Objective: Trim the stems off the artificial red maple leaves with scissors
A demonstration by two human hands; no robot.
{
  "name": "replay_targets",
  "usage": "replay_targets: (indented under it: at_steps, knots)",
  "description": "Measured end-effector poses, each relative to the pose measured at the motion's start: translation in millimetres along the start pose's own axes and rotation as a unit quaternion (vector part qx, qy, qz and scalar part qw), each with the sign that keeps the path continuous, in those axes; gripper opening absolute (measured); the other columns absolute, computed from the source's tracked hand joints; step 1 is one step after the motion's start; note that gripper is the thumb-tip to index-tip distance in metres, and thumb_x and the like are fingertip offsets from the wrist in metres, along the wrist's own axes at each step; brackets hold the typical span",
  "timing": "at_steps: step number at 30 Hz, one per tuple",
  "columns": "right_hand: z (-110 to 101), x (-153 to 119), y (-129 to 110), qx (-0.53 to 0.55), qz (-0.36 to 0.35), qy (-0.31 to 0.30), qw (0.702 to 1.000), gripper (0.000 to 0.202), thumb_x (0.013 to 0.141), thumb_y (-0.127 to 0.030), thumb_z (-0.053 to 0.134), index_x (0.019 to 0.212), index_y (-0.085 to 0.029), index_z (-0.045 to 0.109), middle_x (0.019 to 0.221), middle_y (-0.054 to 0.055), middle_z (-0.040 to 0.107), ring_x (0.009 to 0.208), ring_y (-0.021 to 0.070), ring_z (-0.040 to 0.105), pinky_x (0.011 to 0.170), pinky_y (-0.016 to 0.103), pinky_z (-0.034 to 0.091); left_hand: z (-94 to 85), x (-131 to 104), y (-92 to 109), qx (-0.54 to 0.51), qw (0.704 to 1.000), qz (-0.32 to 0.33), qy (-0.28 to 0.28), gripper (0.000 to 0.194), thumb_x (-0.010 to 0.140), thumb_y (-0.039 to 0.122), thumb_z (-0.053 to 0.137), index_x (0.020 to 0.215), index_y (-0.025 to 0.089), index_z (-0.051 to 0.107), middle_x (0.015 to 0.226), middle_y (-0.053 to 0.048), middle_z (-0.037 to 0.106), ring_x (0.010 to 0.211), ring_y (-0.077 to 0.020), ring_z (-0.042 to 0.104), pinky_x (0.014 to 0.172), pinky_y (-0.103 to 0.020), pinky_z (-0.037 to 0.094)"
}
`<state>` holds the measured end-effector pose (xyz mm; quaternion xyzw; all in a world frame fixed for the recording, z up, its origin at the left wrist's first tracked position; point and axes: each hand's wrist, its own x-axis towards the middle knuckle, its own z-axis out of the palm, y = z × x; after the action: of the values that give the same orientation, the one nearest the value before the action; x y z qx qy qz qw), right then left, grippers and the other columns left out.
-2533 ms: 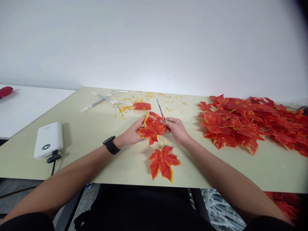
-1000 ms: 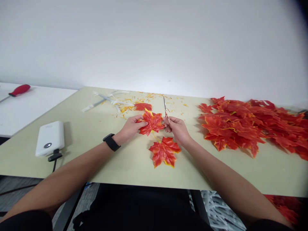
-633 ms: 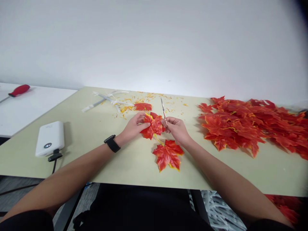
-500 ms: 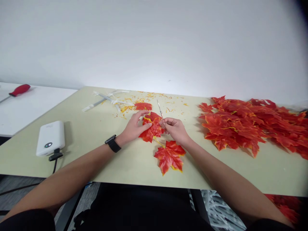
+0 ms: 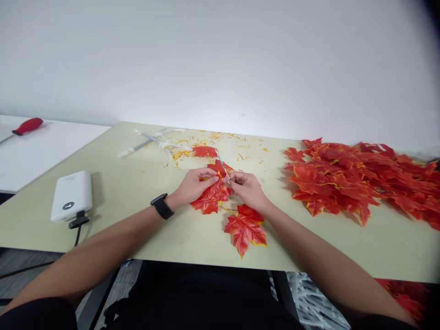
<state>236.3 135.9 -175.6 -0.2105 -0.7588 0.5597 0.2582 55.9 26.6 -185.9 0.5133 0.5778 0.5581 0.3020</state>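
Note:
My left hand [image 5: 196, 184] pinches the edge of a red artificial maple leaf [image 5: 210, 198] between thumb and fingers. In my right hand [image 5: 248, 189] is a pair of slim silver scissors [image 5: 222, 166], blades pointing up and to the left across the leaves. The fingertips of both hands nearly meet. Another red leaf [image 5: 220, 168] shows behind them. A thin yellow stem joins the held leaf to a lower maple leaf [image 5: 244, 230], which lies on the table below my right hand. The scissors' handles are mostly hidden by my fingers.
Yellow and orange trimmings [image 5: 213, 136] lie scattered behind my hands, beside a red piece [image 5: 205, 151] and white plastic strips [image 5: 147, 143]. A big pile of maple leaves [image 5: 337, 174] covers the right side. Left are a cabled white power bank [image 5: 72, 195] and a red-handled screwdriver [image 5: 30, 126].
My left hand has closed from a spread pose onto the leaf and turned it. The scissors have tilted further left. The lower leaf has shifted slightly right and towards me.

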Motion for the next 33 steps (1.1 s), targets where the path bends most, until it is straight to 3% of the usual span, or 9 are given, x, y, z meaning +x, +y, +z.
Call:
replay_targets:
  at_steps: [4,8,14,24,33]
  knots:
    - [-0.4,-1.8,-5.4,-0.018,0.000,0.031,0.999,0.047,0.086,-0.054,0.072,0.068,-0.019,0.047,0.065,-0.003,0.042,0.060,0.0098,0.036,0.058,0.026,0.030,-0.9,0.3,-0.7,-0.010,0.999,-0.006,0.036,0.027,0.086,0.044,0.074,0.093,0.018,0.074,0.103,-0.006,0.078,0.091,-0.0195,0.070,0.090,-0.034,0.054]
    - [-1.5,-5.3,-8.3,-0.082,-0.008,0.005,0.997,0.043,0.088,-0.052,0.070,0.072,-0.020,0.046,0.067,-0.003,0.044,0.062,0.0109,0.035,0.059,0.026,0.031,-2.9,2.2,-0.7,-0.013,0.998,-0.003,0.058,0.029,0.088,0.046,0.071,0.096,0.018,0.073,0.103,-0.007,0.077,0.092,-0.0195,0.069,0.092,-0.034,0.053]
    - [-2.6,-5.8,-6.4,-0.169,0.004,-0.027,0.985,0.035,0.089,-0.047,0.067,0.075,-0.021,0.047,0.067,-0.002,0.051,0.063,0.0129,0.039,0.059,0.027,0.032,-3.5,5.3,-2.4,-0.021,0.996,0.020,0.084,0.028,0.091,0.047,0.067,0.091,0.019,0.067,0.092,-0.004,0.072,0.085,-0.0180,0.065,0.084,-0.031,0.052]
    - [-10.5,-0.6,4.0,-0.193,-0.022,-0.048,0.980,0.024,0.090,-0.040,0.061,0.078,-0.021,0.051,0.073,-0.001,0.055,0.069,0.0150,0.049,0.065,0.028,0.037,-7.1,4.1,2.5,0.029,0.994,0.038,0.095,0.024,0.098,0.043,0.059,0.094,0.020,0.066,0.092,-0.003,0.068,0.085,-0.0175,0.061,0.083,-0.030,0.050]
    - [-10.7,1.4,4.4,-0.183,-0.026,-0.061,0.981,0.025,0.090,-0.040,0.061,0.077,-0.021,0.050,0.072,-0.001,0.054,0.067,0.0143,0.047,0.062,0.027,0.035,-9.3,3.2,6.3,0.042,0.995,0.032,0.082,0.024,0.099,0.042,0.056,0.094,0.021,0.066,0.091,-0.002,0.068,0.083,-0.0175,0.060,0.080,-0.030,0.048]
